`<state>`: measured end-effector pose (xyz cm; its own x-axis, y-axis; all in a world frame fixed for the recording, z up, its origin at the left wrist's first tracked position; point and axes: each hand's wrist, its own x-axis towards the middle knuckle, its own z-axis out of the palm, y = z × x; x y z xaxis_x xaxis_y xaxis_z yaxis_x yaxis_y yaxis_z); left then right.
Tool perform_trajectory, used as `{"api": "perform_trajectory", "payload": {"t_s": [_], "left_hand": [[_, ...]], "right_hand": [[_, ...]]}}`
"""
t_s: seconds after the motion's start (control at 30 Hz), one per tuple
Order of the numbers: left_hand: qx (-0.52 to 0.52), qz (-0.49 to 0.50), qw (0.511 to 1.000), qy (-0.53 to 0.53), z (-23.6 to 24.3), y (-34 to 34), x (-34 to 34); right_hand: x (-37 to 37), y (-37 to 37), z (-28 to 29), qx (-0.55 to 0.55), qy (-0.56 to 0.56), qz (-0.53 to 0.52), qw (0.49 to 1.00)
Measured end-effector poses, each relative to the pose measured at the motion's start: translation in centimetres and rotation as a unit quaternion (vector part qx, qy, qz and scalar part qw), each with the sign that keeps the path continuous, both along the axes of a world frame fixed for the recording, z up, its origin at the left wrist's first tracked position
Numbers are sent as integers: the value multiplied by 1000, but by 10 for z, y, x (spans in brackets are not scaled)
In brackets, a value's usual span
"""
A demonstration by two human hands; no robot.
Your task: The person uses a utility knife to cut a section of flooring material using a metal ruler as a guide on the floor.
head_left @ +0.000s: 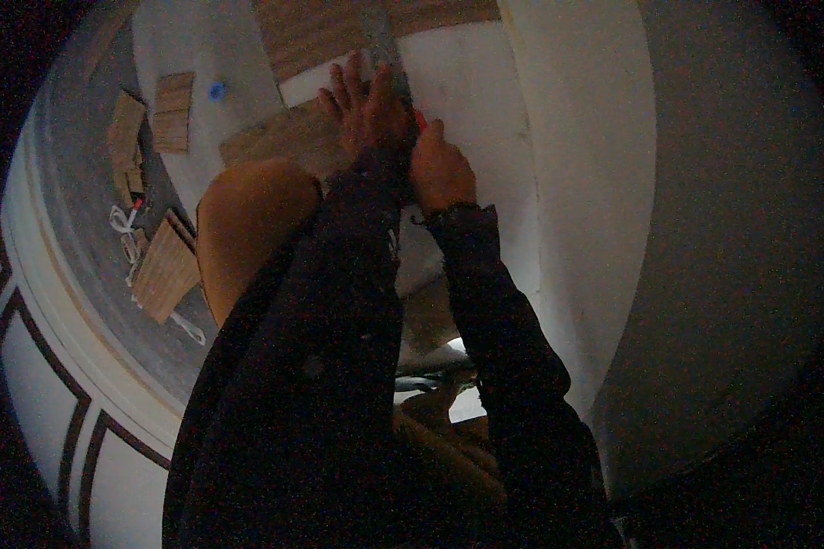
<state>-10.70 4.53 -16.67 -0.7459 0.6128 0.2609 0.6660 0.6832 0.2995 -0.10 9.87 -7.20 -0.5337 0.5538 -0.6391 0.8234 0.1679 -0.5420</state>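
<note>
My left hand (368, 114) lies with its fingers spread, pressing down near the end of a wood-look floor plank (279, 137). Under and beyond its fingertips runs a grey flat strip (382, 41), its kind unclear in the dim light. Close beside it on the right, my right hand (443, 172) is closed around a small red tool (419, 120). Only the tool's red tip shows above the fist, so its working end cannot be made out. White sheet underlay (467, 78) spreads beneath and to the right of both hands.
Laid wood-look planks (320, 32) cover the floor at the far side. A pale wall (586, 165) rises on the right. To the left lie plank offcuts (172, 112), a larger cut piece (168, 270), white cord (122, 220) and a small blue object (217, 91).
</note>
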Motion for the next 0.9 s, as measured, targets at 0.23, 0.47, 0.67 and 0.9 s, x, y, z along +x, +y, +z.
{"api": "perform_trajectory", "payload": {"t_s": [0.23, 0.47, 0.67, 0.9], "left_hand": [[47, -15, 999, 10, -1, -5, -5], [14, -1, 1000, -10, 5, 7, -2], [34, 2, 999, -19, 8, 12, -2], [51, 19, 998, -5, -13, 7, -10]], "right_hand": [[-5, 0, 2, -19, -38, 6, 999], [-2, 5, -7, 1, -33, 12, 999], [2, 4, -32, 23, -66, 29, 997], [0, 2, -16, -24, -8, 17, 1000]]}}
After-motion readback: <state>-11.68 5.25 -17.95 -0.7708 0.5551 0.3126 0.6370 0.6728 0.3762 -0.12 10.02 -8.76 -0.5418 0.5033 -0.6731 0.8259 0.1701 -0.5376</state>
